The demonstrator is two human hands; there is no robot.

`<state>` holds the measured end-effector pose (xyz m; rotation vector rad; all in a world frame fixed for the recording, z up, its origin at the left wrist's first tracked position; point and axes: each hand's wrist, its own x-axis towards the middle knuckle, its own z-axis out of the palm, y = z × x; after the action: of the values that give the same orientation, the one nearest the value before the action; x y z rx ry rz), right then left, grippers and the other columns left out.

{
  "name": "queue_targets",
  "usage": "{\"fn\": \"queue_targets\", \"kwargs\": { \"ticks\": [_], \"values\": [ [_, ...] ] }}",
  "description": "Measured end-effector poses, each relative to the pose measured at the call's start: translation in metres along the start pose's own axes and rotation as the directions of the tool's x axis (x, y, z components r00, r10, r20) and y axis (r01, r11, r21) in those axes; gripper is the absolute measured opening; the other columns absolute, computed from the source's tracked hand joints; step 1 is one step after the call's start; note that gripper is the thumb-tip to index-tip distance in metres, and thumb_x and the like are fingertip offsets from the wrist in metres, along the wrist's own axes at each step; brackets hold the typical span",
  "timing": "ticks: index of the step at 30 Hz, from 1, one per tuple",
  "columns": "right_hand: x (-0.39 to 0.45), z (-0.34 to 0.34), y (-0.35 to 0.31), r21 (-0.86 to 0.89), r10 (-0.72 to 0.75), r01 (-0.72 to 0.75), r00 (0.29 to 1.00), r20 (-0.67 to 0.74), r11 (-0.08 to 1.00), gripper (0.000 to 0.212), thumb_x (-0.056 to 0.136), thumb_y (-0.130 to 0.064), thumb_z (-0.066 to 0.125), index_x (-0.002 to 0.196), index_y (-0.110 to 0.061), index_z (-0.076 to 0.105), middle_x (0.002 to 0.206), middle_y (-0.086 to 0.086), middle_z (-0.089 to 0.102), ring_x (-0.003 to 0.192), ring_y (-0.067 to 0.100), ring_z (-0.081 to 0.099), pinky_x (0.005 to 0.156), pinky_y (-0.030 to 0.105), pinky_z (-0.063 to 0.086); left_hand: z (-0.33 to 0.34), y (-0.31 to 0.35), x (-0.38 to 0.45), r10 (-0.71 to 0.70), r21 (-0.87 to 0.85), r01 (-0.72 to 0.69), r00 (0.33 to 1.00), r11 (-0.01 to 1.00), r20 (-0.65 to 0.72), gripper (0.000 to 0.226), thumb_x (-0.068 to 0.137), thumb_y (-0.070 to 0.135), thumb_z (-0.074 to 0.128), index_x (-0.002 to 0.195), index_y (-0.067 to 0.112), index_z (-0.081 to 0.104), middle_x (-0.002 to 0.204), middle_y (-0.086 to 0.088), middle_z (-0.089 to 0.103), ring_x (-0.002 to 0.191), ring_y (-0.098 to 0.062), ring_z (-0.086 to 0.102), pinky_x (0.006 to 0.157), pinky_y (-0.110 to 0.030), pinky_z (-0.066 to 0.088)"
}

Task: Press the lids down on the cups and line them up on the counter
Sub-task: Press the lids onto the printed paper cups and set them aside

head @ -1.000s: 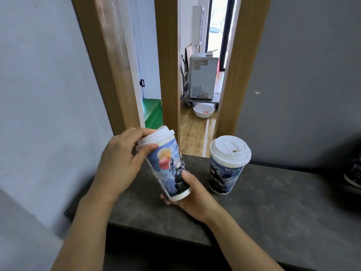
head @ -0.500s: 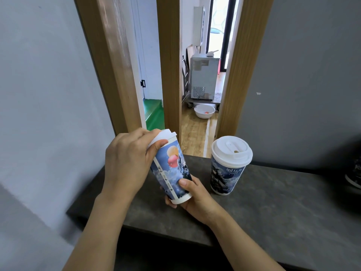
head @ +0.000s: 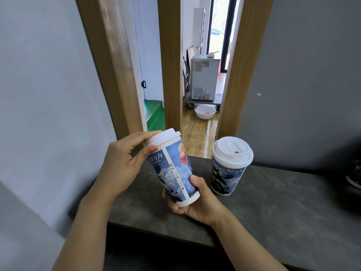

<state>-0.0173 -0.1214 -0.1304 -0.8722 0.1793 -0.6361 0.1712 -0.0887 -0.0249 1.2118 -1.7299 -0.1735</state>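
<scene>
Head view: a tilted printed cup (head: pixel 173 169) is gripped at its base by the right hand (head: pixel 192 202) above the counter (head: pixel 273 212); its white lid (head: pixel 162 136) is pinched by the left hand (head: pixel 125 163). A second lidded cup (head: pixel 228 173) stands upright just beside.

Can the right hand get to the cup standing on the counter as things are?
Probably not yet: the right hand grips the base of the tilted cup, so it is occupied. The standing cup is just beside it on the counter, with nothing between them.
</scene>
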Motion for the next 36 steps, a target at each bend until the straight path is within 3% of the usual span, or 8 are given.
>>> {"fn": "queue_targets", "kwargs": {
  "ticks": [4, 9, 15, 19, 22, 27, 33, 36],
  "values": [
    [0.001, -0.002, 0.001, -0.014, 0.008, -0.008, 1.0, 0.005, 1.0, 0.064, 0.077, -0.056, 0.075, 0.123, -0.015, 0.062, 0.103, 0.01, 0.068, 0.071, 0.017, 0.063, 0.062, 0.022, 0.049, 0.008, -0.003, -0.002, 0.059, 0.089, -0.054, 0.997, 0.995, -0.053, 0.033, 0.092, 0.037, 0.053, 0.124, 0.032, 0.061, 0.116, 0.032, 0.057, 0.105, 0.01, 0.056, 0.082, -0.012, 0.05],
    [0.008, -0.003, 0.01, -0.213, -0.189, 0.132, 0.943, -0.273, 0.968, 0.101, 0.05, -0.026, 0.095, 0.135, -0.002, 0.045, 0.118, 0.016, 0.066, 0.105, 0.028, 0.064, 0.093, 0.046, 0.05, 0.018, 0.003, -0.002, 0.078, 0.38, -0.048, 0.995, 0.924, -0.063, 0.044, 0.093, 0.045, 0.047, 0.122, 0.017, 0.066, 0.114, -0.003, 0.071, 0.098, -0.024, 0.064, 0.083, -0.03, 0.046],
    [0.006, 0.001, 0.005, -0.168, -0.249, 0.202, 0.905, -0.345, 0.965, 0.099, 0.055, -0.025, 0.089, 0.137, 0.002, 0.041, 0.117, 0.019, 0.065, 0.09, 0.028, 0.067, 0.073, 0.04, 0.058, 0.022, -0.001, -0.003, -0.066, 0.004, 0.066, 0.997, 0.998, 0.042, 0.039, 0.084, 0.057, 0.052, 0.123, 0.055, 0.048, 0.122, 0.04, 0.05, 0.115, 0.008, 0.051, 0.075, -0.011, 0.052],
    [0.004, 0.004, -0.003, -0.034, -0.176, 0.175, 0.926, -0.335, 0.984, 0.099, 0.045, -0.05, 0.094, 0.124, -0.004, 0.056, 0.095, 0.014, 0.068, 0.066, 0.027, 0.065, 0.058, 0.029, 0.051, 0.019, -0.008, -0.002, -0.125, -0.197, 0.124, 0.992, 0.973, 0.004, 0.035, 0.087, 0.045, 0.053, 0.119, 0.056, 0.047, 0.133, 0.033, 0.051, 0.127, 0.01, 0.045, 0.099, -0.011, 0.042],
    [0.001, 0.004, -0.005, -0.033, -0.106, 0.101, 0.969, -0.225, 0.994, 0.089, 0.053, -0.056, 0.09, 0.122, -0.009, 0.058, 0.097, 0.013, 0.068, 0.067, 0.025, 0.066, 0.058, 0.027, 0.049, 0.02, -0.011, -0.003, -0.133, -0.199, 0.139, 0.99, 0.97, 0.04, 0.036, 0.091, 0.041, 0.052, 0.126, 0.047, 0.049, 0.136, 0.024, 0.052, 0.128, 0.003, 0.047, 0.098, -0.022, 0.047],
    [0.0, 0.005, -0.005, -0.033, -0.026, 0.02, 0.984, -0.176, 0.999, 0.082, 0.062, -0.059, 0.083, 0.124, -0.012, 0.058, 0.101, 0.012, 0.07, 0.07, 0.023, 0.066, 0.058, 0.024, 0.046, 0.018, -0.008, -0.003, -0.091, -0.1, 0.087, 0.995, 0.991, -0.034, 0.021, 0.089, 0.041, 0.053, 0.11, 0.047, 0.054, 0.114, 0.03, 0.057, 0.113, 0.001, 0.055, 0.076, -0.007, 0.049],
    [0.006, -0.001, 0.008, -0.504, -0.414, 0.144, 0.775, -0.478, 0.852, 0.083, 0.049, -0.03, 0.087, 0.121, -0.012, 0.049, 0.121, 0.015, 0.066, 0.105, 0.019, 0.068, 0.082, 0.031, 0.057, 0.027, -0.003, -0.004, -0.021, 0.288, 0.074, 0.982, 0.955, -0.185, 0.044, 0.081, 0.045, 0.06, 0.114, 0.017, 0.069, 0.102, 0.004, 0.056, 0.096, -0.017, 0.055, 0.067, -0.02, 0.042],
    [0.005, -0.006, 0.01, -0.538, -0.463, 0.178, 0.759, -0.458, 0.824, 0.079, 0.05, -0.028, 0.087, 0.118, -0.009, 0.052, 0.115, 0.012, 0.07, 0.101, 0.018, 0.069, 0.074, 0.027, 0.057, 0.025, 0.0, -0.005, 0.005, 0.156, 0.017, 0.99, 0.988, -0.141, 0.042, 0.081, 0.051, 0.058, 0.118, 0.031, 0.066, 0.106, 0.014, 0.055, 0.101, -0.002, 0.053, 0.075, -0.022, 0.051]
  ]
}}
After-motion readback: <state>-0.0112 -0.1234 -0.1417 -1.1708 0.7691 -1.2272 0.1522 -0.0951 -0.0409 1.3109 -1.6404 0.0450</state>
